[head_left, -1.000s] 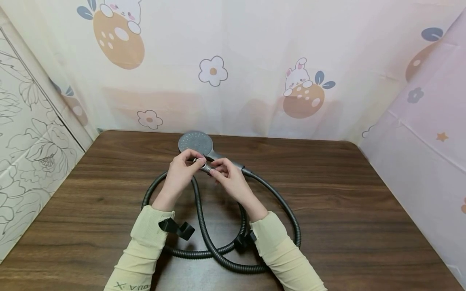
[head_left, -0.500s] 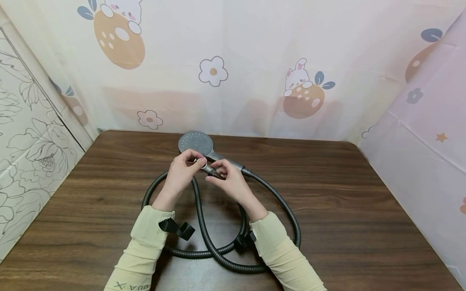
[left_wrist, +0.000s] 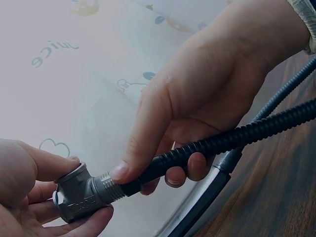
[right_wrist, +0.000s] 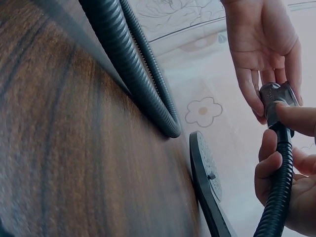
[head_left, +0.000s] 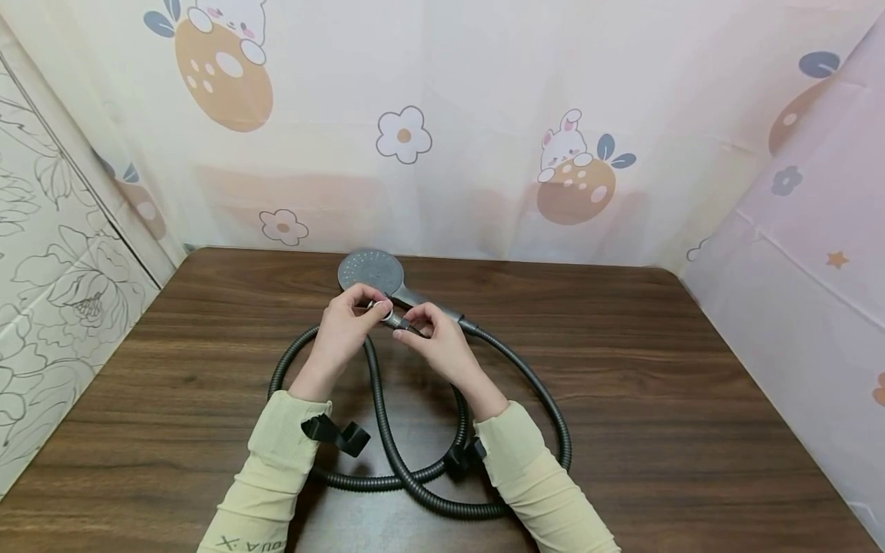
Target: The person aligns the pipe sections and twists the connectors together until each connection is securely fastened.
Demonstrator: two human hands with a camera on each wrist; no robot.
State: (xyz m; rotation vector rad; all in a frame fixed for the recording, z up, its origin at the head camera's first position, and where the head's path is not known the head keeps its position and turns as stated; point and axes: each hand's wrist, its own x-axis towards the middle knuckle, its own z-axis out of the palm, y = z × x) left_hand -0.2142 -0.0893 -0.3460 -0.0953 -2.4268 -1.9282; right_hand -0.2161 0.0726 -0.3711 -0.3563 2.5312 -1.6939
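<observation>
My left hand [head_left: 344,322] pinches a silver metal tee fitting [left_wrist: 81,195] between thumb and fingers. My right hand [head_left: 440,346] holds the end of a black ribbed shower hose [left_wrist: 227,140], its thumb on the silver threads [left_wrist: 116,186] where hose and fitting meet. In the right wrist view the fitting [right_wrist: 276,96] is in line with the hose [right_wrist: 277,197]. A grey handheld shower head [head_left: 371,270] lies just beyond both hands, joined to the hose's other end.
Loops of the hose [head_left: 387,426] lie on the dark wooden table [head_left: 657,399] below and between the forearms. A patterned curtain [head_left: 477,92] hangs behind the table. Black wrist mounts [head_left: 339,435] sit at both cuffs.
The right fingers loosened and drew back from the joint, baring the hose's connector, then came in round it again. The left hand and the fitting have stayed in place.
</observation>
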